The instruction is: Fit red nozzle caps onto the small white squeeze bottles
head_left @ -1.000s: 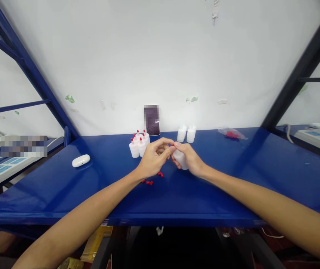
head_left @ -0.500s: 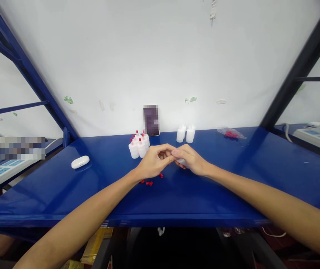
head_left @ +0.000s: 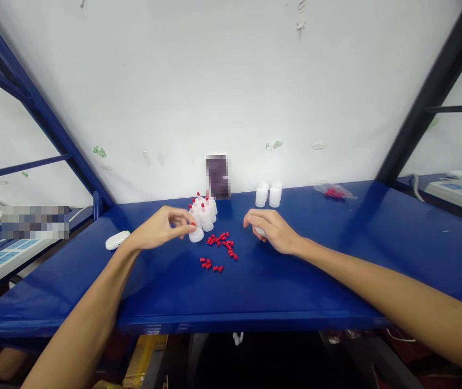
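Left hand (head_left: pixel 165 229) pinches 1 white bottle (head_left: pixel 197 235), its base below the thumb.

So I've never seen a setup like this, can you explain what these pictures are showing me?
There is no machine here, just a person's two bare hands. Every picture comes from one camera on that person's head, looking forward and down. In the latest one, the left hand pinches the red top of a white bottle. The right hand curls around a white object, mostly hidden, so I can't be sure what it is. On the blue table are red-capped bottles, loose red caps, bottles without red caps, a clear bag with red pieces inside, and a white rounded case.
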`<control>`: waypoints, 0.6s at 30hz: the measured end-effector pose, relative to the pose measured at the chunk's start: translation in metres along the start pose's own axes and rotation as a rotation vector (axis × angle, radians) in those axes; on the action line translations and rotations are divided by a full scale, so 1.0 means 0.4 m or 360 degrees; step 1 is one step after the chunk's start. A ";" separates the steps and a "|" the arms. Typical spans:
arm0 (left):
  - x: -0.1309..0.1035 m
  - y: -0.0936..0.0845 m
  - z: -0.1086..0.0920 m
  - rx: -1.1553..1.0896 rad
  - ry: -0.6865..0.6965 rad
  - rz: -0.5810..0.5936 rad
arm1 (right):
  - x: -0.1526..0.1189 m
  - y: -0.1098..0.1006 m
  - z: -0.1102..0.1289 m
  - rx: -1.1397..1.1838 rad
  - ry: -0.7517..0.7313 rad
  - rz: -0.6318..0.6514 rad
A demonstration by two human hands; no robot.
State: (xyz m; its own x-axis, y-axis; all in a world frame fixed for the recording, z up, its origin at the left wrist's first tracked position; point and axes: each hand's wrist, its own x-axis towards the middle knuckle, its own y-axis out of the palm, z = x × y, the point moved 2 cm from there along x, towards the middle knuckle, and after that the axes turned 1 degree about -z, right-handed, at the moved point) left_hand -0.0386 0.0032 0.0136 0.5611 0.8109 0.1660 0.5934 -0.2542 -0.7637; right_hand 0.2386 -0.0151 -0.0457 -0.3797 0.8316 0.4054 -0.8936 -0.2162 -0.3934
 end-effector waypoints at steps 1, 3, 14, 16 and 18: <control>-0.009 -0.002 0.025 -0.0017 -0.0101 0.0092 | -0.001 0.001 0.000 -0.0041 0.0000 0.0013; -0.018 0.008 0.060 -0.0058 -0.0224 0.0195 | -0.003 0.003 0.003 -0.0128 -0.0012 0.0035; -0.018 0.022 0.055 0.0392 0.0016 -0.0253 | -0.007 0.004 -0.003 -0.0305 -0.0027 0.0101; -0.019 0.035 0.035 0.0519 0.0171 -0.0242 | -0.005 0.004 -0.007 -0.0254 -0.0032 0.0093; -0.020 0.056 0.013 0.0668 0.0284 -0.0208 | -0.002 0.005 -0.010 -0.0177 -0.0039 0.0072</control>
State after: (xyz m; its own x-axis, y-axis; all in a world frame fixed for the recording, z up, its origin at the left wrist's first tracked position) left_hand -0.0328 -0.0061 -0.0083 0.6097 0.7092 0.3539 0.4016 0.1085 -0.9094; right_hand 0.2380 -0.0142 -0.0502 -0.4260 0.8092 0.4045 -0.8439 -0.1943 -0.5001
